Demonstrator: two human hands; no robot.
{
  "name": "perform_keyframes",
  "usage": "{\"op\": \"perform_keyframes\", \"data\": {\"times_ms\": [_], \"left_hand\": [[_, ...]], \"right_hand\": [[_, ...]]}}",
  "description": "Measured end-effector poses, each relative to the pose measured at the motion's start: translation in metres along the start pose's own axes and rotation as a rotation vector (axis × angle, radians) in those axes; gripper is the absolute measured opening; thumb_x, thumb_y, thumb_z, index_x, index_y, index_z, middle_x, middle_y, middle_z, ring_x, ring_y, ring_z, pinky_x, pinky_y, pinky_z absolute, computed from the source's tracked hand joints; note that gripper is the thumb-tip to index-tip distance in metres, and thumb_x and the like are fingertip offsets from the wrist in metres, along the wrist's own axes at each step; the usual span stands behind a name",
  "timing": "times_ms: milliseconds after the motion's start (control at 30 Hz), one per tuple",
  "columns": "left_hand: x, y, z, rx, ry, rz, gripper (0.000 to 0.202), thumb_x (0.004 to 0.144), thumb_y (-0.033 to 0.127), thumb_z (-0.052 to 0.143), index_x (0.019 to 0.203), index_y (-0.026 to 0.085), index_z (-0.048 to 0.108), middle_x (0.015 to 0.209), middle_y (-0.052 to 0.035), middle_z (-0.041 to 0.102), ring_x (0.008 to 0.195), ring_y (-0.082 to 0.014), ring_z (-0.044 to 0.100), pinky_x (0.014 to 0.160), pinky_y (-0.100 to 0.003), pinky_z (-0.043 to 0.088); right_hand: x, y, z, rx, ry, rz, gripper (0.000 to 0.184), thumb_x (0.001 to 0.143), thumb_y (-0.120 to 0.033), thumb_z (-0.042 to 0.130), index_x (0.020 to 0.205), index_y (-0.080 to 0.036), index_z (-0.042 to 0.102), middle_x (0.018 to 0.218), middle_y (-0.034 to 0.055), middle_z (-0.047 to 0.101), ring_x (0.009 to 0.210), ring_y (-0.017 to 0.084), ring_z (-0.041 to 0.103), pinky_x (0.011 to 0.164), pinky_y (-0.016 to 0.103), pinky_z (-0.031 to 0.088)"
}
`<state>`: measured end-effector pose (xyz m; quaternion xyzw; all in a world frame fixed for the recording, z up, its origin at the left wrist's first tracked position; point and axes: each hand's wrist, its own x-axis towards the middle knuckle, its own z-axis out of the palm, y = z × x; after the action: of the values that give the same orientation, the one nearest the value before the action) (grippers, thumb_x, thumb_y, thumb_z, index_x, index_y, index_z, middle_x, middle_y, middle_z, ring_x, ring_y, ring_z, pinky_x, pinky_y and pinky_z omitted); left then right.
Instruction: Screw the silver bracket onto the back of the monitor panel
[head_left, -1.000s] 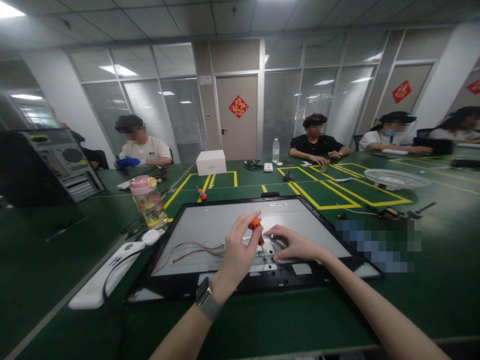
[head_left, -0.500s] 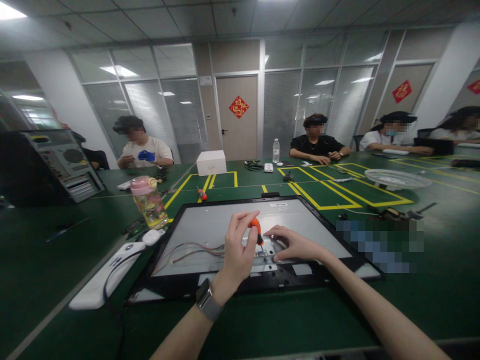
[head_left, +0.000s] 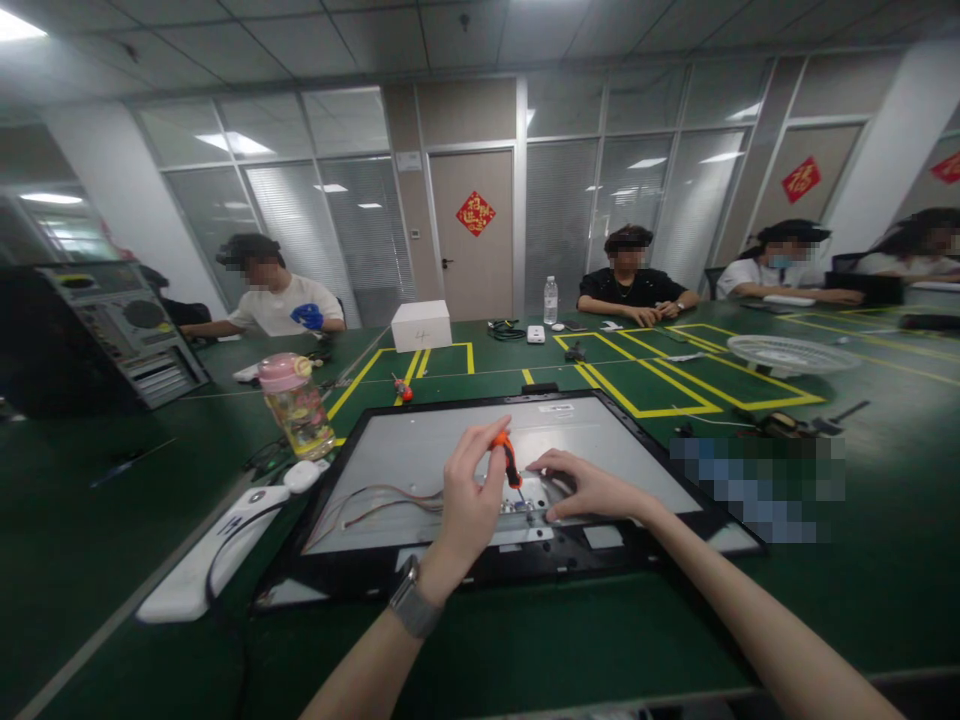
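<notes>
My left hand (head_left: 471, 492) is closed on the handle of an orange and black screwdriver (head_left: 507, 461), which leans with its tip down at a small metal plate (head_left: 534, 490). That plate sits on the back of a flat display panel (head_left: 420, 445) with a black frame. Just right of the tip, my right hand (head_left: 589, 488) rests on the panel, thumb and fingers apart around the plate's edge. Thin wires (head_left: 382, 495) run left from beneath my left hand. Whatever the screwdriver tip meets is too small to make out.
Left of the panel are a white power strip (head_left: 202, 560) with a black cable and a pink-lidded bottle (head_left: 296, 410). A computer case (head_left: 112, 335) stands farther left. Behind the panel is a white box (head_left: 421, 326). Several people sit across the green table (head_left: 525, 630).
My left hand has shifted slightly left, tilting the screwdriver handle that way. My right hand stays put. The person at the back left has stretched an arm out sideways.
</notes>
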<state>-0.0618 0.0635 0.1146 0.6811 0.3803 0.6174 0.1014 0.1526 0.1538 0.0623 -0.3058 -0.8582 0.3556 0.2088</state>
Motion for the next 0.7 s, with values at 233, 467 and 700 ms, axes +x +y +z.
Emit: {"op": "perform_keyframes", "data": {"times_ms": [233, 467, 700], "left_hand": [[-0.0013, -0.0004, 0.0003, -0.013, 0.002, 0.003, 0.028, 0.096, 0.022, 0.05, 0.119, 0.023, 0.066, 0.103, -0.0054, 0.064, 0.093, -0.0177, 0.061, 0.083, -0.031, 0.05], [-0.0014, 0.0017, 0.0017, 0.004, 0.039, 0.015, 0.021, 0.092, 0.024, 0.059, 0.109, 0.024, 0.07, 0.09, -0.0019, 0.059, 0.082, -0.0154, 0.059, 0.077, -0.028, 0.049], [-0.0017, -0.0003, 0.0022, 0.01, 0.03, -0.047, 0.025, 0.094, 0.021, 0.054, 0.114, 0.023, 0.069, 0.096, -0.0033, 0.063, 0.084, -0.0154, 0.06, 0.078, -0.027, 0.049]], "right_hand": [[0.0005, 0.0027, 0.0003, -0.008, 0.002, -0.002, 0.071, 0.068, -0.051, 0.083, 0.13, -0.026, 0.06, 0.127, 0.0082, 0.055, 0.118, 0.03, 0.054, 0.105, 0.047, 0.041], [0.0005, 0.0024, 0.0005, -0.001, 0.004, 0.0, 0.071, 0.068, -0.049, 0.083, 0.13, -0.026, 0.06, 0.126, 0.0084, 0.055, 0.117, 0.029, 0.054, 0.105, 0.045, 0.042], [0.0003, -0.0004, -0.0005, -0.002, -0.002, 0.011, 0.073, 0.067, -0.05, 0.083, 0.131, -0.025, 0.059, 0.128, 0.0087, 0.054, 0.119, 0.03, 0.053, 0.107, 0.046, 0.04]]}}
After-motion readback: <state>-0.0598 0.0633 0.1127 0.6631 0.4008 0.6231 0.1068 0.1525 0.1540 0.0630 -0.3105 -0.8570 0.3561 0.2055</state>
